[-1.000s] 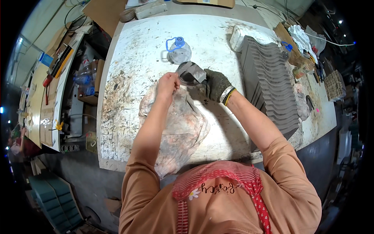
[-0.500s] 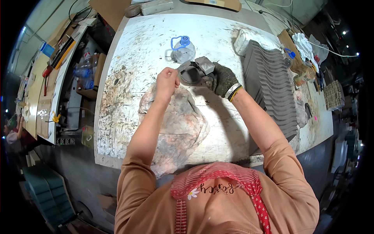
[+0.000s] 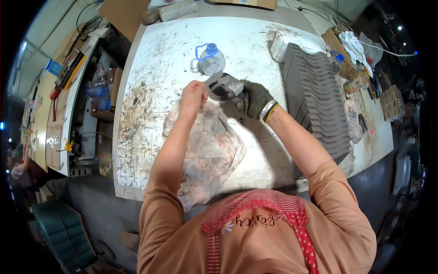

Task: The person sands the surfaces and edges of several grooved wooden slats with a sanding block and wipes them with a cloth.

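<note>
My right hand (image 3: 258,99), in a dark, soiled work glove with a white-and-yellow cuff, is closed on a dark grey piece with a curved hollow (image 3: 233,85), held above the table. Close to that piece's left end is my bare left hand (image 3: 195,97), its fingers curled closed; whatever they may hold is hidden. Just beyond stands a clear plastic jug (image 3: 213,66) with a blue cap and blue handle. A stained, crumpled cloth (image 3: 210,150) lies on the table below my hands.
Grey wavy-edged pieces (image 3: 315,100) stand in a long row on the right of the stained white table (image 3: 150,59). A white wrapped block (image 3: 299,43) sits behind them. At the left, a shelf unit (image 3: 82,77) holds plastic bottles; a green padded seat (image 3: 64,228) is lower left.
The grey piece has tilted in my right hand, and the gloved hand has come slightly left. My left hand stays curled in nearly the same place. The whole view has shifted a little.
</note>
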`<act>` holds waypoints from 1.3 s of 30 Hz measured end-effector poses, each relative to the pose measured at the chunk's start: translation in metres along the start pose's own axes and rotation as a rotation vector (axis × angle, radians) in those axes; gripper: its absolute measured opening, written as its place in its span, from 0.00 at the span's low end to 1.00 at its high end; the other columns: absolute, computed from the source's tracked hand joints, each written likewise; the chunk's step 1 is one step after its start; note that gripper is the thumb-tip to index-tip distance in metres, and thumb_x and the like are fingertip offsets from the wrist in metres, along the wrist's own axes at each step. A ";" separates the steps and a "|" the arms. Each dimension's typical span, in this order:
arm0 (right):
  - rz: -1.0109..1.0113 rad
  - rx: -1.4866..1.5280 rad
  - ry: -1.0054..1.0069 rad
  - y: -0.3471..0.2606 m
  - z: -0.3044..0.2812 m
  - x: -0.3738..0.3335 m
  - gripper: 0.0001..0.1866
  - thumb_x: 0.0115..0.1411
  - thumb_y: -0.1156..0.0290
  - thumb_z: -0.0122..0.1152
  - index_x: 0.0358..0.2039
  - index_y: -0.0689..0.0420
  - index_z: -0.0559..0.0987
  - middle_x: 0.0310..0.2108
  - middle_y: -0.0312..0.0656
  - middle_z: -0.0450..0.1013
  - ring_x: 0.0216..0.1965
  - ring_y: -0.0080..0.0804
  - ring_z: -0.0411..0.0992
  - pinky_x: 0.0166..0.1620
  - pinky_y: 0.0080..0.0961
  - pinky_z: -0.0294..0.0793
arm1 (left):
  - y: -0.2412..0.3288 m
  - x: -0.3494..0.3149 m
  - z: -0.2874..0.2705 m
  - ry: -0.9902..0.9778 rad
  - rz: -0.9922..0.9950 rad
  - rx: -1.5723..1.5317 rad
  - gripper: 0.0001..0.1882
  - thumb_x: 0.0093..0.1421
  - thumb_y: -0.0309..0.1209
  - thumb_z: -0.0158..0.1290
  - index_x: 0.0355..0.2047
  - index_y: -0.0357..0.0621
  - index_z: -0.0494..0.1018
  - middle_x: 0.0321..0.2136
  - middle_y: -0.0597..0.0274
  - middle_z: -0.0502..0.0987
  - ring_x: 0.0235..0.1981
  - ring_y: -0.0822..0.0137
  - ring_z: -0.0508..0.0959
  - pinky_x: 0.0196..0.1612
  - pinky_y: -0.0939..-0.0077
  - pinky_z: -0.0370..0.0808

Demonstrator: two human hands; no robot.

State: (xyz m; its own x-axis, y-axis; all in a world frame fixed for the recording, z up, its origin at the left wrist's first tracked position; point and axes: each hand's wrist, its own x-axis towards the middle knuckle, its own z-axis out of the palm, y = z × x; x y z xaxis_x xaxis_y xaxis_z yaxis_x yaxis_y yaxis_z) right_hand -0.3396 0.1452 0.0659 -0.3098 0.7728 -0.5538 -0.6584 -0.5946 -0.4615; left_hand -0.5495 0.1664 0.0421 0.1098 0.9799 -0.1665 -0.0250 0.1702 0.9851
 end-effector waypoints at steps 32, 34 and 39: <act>-0.883 -2.056 0.190 -0.013 0.029 -0.019 0.19 0.61 0.58 0.52 0.50 0.51 0.72 0.41 0.51 0.70 0.45 0.49 0.71 0.47 0.40 0.70 | 0.020 -0.008 -0.012 -0.047 -0.054 -0.060 0.09 0.63 0.32 0.50 0.26 0.45 0.71 0.14 0.71 0.68 0.14 0.80 0.64 0.19 0.86 0.59; -0.909 -2.066 0.194 -0.014 0.028 -0.018 0.18 0.61 0.59 0.52 0.50 0.49 0.72 0.39 0.51 0.70 0.45 0.49 0.71 0.46 0.41 0.71 | 0.022 -0.010 -0.014 -0.021 -0.085 -0.005 0.09 0.63 0.31 0.50 0.26 0.45 0.70 0.14 0.70 0.68 0.14 0.79 0.63 0.19 0.86 0.58; -0.856 -2.029 0.202 -0.006 0.027 -0.014 0.18 0.60 0.60 0.53 0.51 0.50 0.72 0.41 0.51 0.70 0.44 0.48 0.71 0.48 0.40 0.71 | 0.021 -0.011 -0.022 -0.046 -0.084 -0.054 0.08 0.62 0.31 0.51 0.26 0.44 0.71 0.14 0.69 0.69 0.14 0.79 0.64 0.19 0.85 0.59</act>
State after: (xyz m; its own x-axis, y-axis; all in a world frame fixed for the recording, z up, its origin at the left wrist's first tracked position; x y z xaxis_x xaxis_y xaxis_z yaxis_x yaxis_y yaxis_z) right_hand -0.3496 0.1441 0.0955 -0.2779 0.9513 0.1333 0.8733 0.3080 -0.3774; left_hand -0.5726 0.1614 0.0634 0.1594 0.9563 -0.2450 -0.0669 0.2581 0.9638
